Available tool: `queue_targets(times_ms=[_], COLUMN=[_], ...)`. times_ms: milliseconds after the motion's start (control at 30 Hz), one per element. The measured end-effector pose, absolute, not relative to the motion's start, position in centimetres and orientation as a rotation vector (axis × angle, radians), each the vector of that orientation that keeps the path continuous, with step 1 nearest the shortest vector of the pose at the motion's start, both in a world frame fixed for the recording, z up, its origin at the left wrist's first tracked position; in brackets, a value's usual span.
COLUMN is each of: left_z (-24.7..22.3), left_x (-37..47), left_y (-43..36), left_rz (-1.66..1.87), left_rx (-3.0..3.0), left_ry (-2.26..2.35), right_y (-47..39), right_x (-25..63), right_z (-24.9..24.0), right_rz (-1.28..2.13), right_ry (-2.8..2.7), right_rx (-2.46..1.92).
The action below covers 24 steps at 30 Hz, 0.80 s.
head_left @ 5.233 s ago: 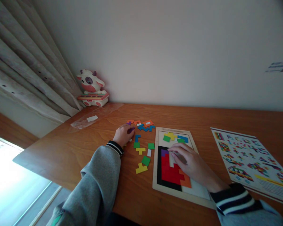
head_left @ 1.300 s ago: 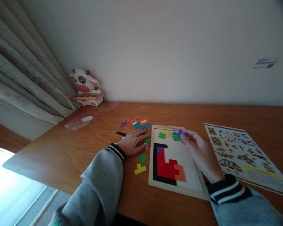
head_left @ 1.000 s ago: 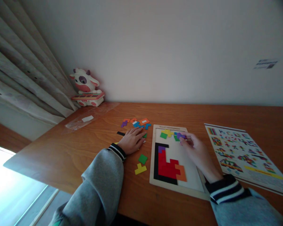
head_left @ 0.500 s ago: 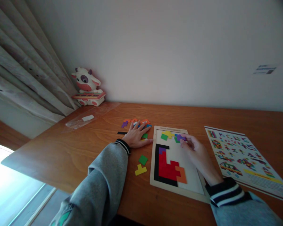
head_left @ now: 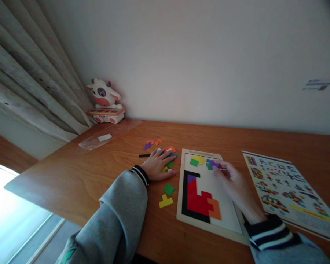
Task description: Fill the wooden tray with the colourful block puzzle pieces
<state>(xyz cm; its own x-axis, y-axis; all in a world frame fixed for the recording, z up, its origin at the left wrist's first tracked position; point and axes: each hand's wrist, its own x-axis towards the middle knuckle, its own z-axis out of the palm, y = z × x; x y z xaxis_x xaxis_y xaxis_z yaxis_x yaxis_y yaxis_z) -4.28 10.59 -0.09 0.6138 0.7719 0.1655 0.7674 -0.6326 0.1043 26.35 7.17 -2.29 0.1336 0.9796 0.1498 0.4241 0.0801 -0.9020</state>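
Note:
A shallow wooden puzzle tray [head_left: 209, 230] lies on the table with black, red, orange and purple pieces fitted together at its lower left. Over its upper right, my right hand [head_left: 232, 180] pinches a purple puzzle piece [head_left: 214, 164], with green and blue pieces partly hidden beneath it. A yellow piece [head_left: 198, 159] and a green piece [head_left: 194, 162] rest loose in the tray's top. Left of the tray, my left hand [head_left: 157, 165] lies with fingers spread over a loose pile of blue, orange, green and yellow pieces, covering part of it.
Nearer me are a green square [head_left: 168, 189] and a yellow T-shaped piece [head_left: 165, 201]. A printed sheet [head_left: 288, 187] lies right of the tray. At the back left are a clear plastic bag [head_left: 95, 141] and a cow toy with a keyboard [head_left: 107, 102].
My left hand has drawn slightly toward me, uncovering more of the yellow and green pieces. My right hand stays at the tray's top with the purple puzzle piece. The view has shifted a little.

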Motion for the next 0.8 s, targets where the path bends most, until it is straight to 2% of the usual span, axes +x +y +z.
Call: queue_targets(times_ms=[200,433,800], left_z=[0.4,-0.2,-0.8], left_x=[-5.6,-5.9,-5.3], left_y=[10.0,10.3,10.7], left_rz=[0.441,0.445,0.544], left_rx=[2.821,2.787,2.728], left_ry=[1.202,1.454,1.506], right_y=[7.0,6.9,6.8], right_x=[26.2,26.1,26.0], right_z=[-1.8,-1.6,-1.3], right_rz=[0.740,0.752,0.756], right_ry=[-1.445,-1.451,-1.462], right_rx=[-1.519,-1.531,-1.524])
